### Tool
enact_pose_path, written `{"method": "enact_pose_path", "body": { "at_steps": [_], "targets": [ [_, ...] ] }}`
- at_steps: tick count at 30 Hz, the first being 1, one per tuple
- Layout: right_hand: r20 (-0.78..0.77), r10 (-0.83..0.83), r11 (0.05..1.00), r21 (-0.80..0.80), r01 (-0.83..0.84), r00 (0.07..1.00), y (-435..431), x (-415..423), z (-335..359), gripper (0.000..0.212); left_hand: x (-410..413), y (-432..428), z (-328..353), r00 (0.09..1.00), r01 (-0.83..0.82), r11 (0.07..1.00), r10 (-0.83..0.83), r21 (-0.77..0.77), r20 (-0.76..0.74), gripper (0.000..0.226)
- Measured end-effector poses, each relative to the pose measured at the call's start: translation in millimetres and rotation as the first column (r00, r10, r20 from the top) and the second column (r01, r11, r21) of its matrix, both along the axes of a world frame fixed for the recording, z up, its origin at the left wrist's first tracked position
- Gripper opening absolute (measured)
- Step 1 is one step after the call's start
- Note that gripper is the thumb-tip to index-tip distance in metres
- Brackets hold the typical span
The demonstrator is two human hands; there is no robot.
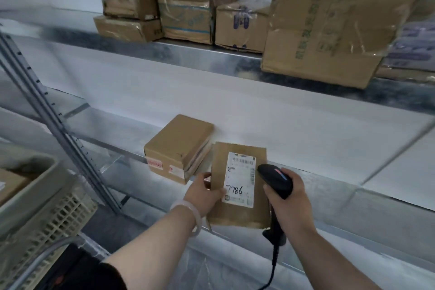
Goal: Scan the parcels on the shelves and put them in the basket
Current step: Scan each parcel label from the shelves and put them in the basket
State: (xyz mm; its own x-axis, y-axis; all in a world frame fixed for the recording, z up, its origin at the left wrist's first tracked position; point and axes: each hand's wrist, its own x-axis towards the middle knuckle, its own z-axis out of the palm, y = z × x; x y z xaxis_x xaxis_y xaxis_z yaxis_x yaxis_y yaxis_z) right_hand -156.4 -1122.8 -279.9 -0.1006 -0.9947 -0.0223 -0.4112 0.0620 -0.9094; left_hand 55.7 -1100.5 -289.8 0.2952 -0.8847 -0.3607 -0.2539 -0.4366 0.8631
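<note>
My left hand point(202, 192) grips the flat parcel point(239, 186) by its edge, label up above the lower shelf point(353, 198), so the scanner point(276, 182) clasped in my right hand point(290, 198) can read its barcode. The basket point(50, 216) waits left.

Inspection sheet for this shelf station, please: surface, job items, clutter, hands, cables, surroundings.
Surface: metal lower shelf.
Job's things: flat parcel, label 7786 facing the camera; brown box left of it on the shelf; boxes on the upper shelf; basket at left, a parcel inside.
Clutter: nothing seen.
Grippers: left hand grips the flat parcel's edge; right hand grips the scanner, pointed at the label.
Cables: black scanner cable hangs from the handle.
Surroundings: white wall, slotted metal upright.
</note>
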Motion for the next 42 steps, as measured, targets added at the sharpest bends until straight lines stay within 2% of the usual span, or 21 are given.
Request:
{"method": "enact_pose_path", "body": {
  "at_steps": [3, 5, 10, 14, 21, 25, 28, 31, 33, 36, 39, 42],
  "targets": [
    [-0.017, 0.038, 0.995, -0.094, -0.039, 0.999, 19.5, 14.7, 29.1, 0.049, 20.4, 22.9, 25.2, 0.997, 0.071, 0.995, -0.073, -0.069, -0.036, 0.064],
    [-0.032, 0.077, 0.983, -0.165, -0.081, 0.997, 33.3, 31.0, 45.4, 0.05, 38.3, 43.0, 38.4, 0.987, 0.053, 0.996, -0.063, -0.065, -0.15, 0.055],
    [-0.01, 0.218, 0.938, -0.273, -0.212, 0.976, 63.9, 95.2, 69.7, 0.052, 98.1, 95.7, 60.2, 0.947, -0.091, 0.99, 0.052, -0.11, -0.316, 0.045],
    [0.004, 0.346, 0.896, -0.297, -0.33, 0.938, 85.7, 153.8, 75.1, 0.054, 155.3, 141.6, 63.7, 0.898, -0.26, 0.956, 0.189, -0.134, -0.397, 0.057],
    [0.005, 0.598, 0.76, -0.322, -0.565, 0.801, 133.2, 252.5, 84.5, 0.055, 239.4, 230.5, 51.6, 0.789, -0.537, 0.824, 0.413, -0.184, -0.455, 0.065],
    [-0.084, 0.714, 0.642, -0.318, -0.697, 0.696, 164.6, 293.6, 85.5, 0.055, 273.3, 279.7, 51.4, 0.75, -0.621, 0.759, 0.502, -0.197, -0.432, 0.063],
    [-0.146, 0.78, 0.553, -0.294, -0.779, 0.609, 188.0, 316.8, 86.7, 0.055, 294.9, 312.0, 47.4, 0.691, -0.7, 0.692, 0.595, -0.176, -0.411, 0.075],
    [-0.204, 0.819, 0.473, -0.287, -0.833, 0.536, 209.5, 336.3, 91.6, 0.056, 312.7, 341.0, 41.3, 0.625, -0.766, 0.622, 0.662, -0.161, -0.414, 0.112],
    [-0.205, 0.841, 0.436, -0.29, -0.852, 0.501, 220.7, 348.1, 94.0, 0.055, 324.6, 356.3, 32.5, 0.596, -0.794, 0.583, 0.688, -0.174, -0.413, 0.122],
    [-0.206, 0.865, 0.393, -0.288, -0.873, 0.457, 237.3, 362.5, 100.3, 0.053, 338.3, 374.3, 26.2, 0.569, -0.817, 0.548, 0.714, -0.179, -0.407, 0.118],
    [-0.207, 0.881, 0.362, -0.281, -0.889, 0.425, 250.9, 371.2, 106.5, 0.052, 345.8, 385.9, 27.2, 0.522, -0.843, 0.509, 0.699, -0.174, -0.489, 0.116],
    [-0.2, 0.887, 0.354, -0.288, -0.89, 0.417, 259.5, 376.8, 111.2, 0.051, 348.6, 392.0, 31.3, 0.486, -0.863, 0.478, 0.705, -0.16, -0.516, 0.087]
  ]
}}
